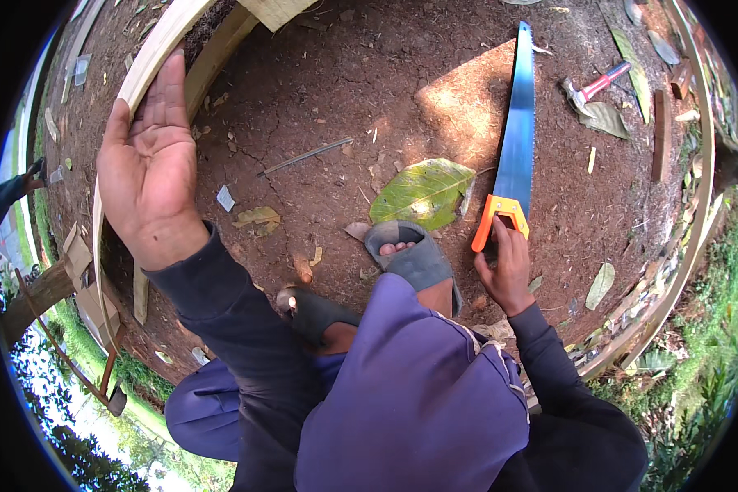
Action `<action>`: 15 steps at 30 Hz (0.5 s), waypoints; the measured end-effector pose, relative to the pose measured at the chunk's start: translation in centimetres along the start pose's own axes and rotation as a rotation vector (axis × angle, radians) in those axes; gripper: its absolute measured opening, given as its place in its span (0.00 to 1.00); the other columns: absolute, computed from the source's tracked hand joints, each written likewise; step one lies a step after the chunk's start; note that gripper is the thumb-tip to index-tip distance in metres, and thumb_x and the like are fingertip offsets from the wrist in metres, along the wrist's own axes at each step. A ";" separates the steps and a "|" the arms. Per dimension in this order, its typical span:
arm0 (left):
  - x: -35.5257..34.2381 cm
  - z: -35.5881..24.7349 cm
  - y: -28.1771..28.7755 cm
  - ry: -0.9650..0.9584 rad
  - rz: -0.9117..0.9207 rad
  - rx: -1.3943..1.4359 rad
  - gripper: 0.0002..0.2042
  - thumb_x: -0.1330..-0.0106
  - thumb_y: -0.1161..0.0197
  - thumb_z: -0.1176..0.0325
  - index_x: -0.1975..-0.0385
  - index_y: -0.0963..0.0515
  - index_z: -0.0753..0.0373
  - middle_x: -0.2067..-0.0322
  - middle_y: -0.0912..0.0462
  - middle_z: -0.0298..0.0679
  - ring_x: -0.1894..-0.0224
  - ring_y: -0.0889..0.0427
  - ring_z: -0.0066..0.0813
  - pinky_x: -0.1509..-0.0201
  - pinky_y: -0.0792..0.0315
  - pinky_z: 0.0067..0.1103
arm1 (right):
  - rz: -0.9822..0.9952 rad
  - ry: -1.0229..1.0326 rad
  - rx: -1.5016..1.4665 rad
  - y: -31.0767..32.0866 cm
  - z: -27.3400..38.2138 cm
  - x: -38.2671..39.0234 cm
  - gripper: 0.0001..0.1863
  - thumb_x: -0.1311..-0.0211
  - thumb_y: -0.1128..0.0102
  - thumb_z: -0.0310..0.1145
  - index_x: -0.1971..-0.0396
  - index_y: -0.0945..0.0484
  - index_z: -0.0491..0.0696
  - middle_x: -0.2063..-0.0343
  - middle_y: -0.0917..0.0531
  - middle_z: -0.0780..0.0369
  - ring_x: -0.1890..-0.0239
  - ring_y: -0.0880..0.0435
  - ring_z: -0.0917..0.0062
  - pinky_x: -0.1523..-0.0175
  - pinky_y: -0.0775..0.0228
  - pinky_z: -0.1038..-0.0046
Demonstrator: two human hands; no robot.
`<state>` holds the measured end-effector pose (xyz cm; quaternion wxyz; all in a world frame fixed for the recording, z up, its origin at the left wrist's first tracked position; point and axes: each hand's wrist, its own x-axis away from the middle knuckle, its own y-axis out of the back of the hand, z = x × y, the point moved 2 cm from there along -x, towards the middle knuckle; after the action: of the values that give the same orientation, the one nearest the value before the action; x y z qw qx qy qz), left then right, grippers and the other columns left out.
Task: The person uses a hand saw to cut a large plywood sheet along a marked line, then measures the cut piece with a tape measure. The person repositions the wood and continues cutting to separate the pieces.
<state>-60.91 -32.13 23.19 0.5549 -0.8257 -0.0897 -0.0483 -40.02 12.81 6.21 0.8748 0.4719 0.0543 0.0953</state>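
My left hand [156, 172] is palm up with its fingers stretched out, resting against a pale wooden plank [152, 61] at the upper left. Its thumb touches the plank's edge; part of the plank is hidden behind the hand. On the right, my right hand [507, 271] has its fingers hooked into the orange handle of a hand saw [518, 131]. The saw's long bluish blade points away from me, over the soil, with its teeth facing right.
A hammer [592, 87] with a red handle lies at the far right, near a short wood strip [662, 135]. A large green leaf [425, 193] and a thin stick [305, 157] lie on brown soil. My sandalled feet [414, 258] are close to the saw handle.
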 end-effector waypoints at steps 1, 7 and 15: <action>-1.0 -1.7 -0.8 0.051 0.020 0.014 0.23 0.19 0.59 0.72 0.30 0.47 0.79 0.29 0.40 0.69 0.26 0.39 0.64 0.22 0.35 0.50 | 0.029 0.011 0.020 -0.1 0.0 0.0 0.38 0.50 0.29 0.27 0.35 0.29 0.41 0.58 0.23 0.55 0.56 0.23 0.60 0.49 0.31 0.60; -3.5 -7.7 -6.2 0.043 0.070 -0.108 0.26 0.20 0.63 0.78 0.27 0.59 0.80 0.28 0.47 0.73 0.25 0.43 0.66 0.19 0.38 0.44 | 0.016 0.125 -0.087 -0.8 2.6 -3.9 0.32 0.46 0.28 0.30 0.40 0.25 0.43 0.57 0.22 0.56 0.55 0.22 0.60 0.49 0.30 0.61; -5.9 -8.7 -7.5 -0.005 0.072 -0.003 0.30 0.21 0.60 0.82 0.23 0.61 0.74 0.24 0.54 0.67 0.23 0.49 0.64 0.20 0.37 0.46 | -0.196 0.362 -0.172 -4.7 7.2 -29.5 0.33 0.37 0.31 0.40 0.36 0.29 0.41 0.46 0.23 0.47 0.44 0.21 0.51 0.42 0.26 0.58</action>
<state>-68.07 -37.97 32.19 0.5547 -0.8294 -0.0610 -0.0265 -66.92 -2.03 6.40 0.8929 0.3631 0.2477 0.0973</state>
